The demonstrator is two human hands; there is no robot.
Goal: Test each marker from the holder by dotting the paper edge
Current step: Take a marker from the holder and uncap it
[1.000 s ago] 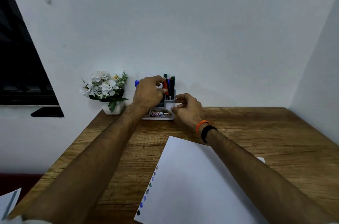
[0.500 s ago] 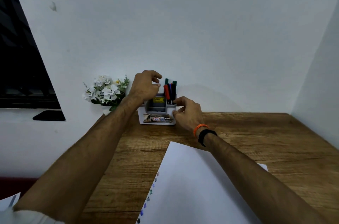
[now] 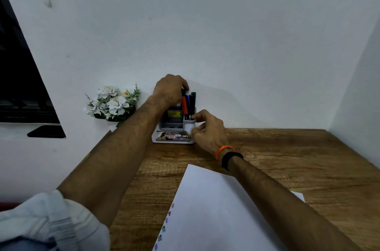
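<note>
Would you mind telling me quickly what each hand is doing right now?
Left hand: fingers curled onto the top of a marker in the holder.
Right hand: gripping the holder's right side.

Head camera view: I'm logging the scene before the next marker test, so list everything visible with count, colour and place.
Holder: one, white and grey, back of table against wall.
Markers: several, red, blue, green and dark, upright in holder's right compartment.
Paper: one white sheet, near side of table, coloured dots along its left edge.
Table: one, brown wood.
Flowers: one white bunch with green leaves, left of holder.
Window: one, dark, far left.
Left hand: fingers on a dark marker's top.
Right hand: steadies holder's right side; orange and black wristbands.
</note>
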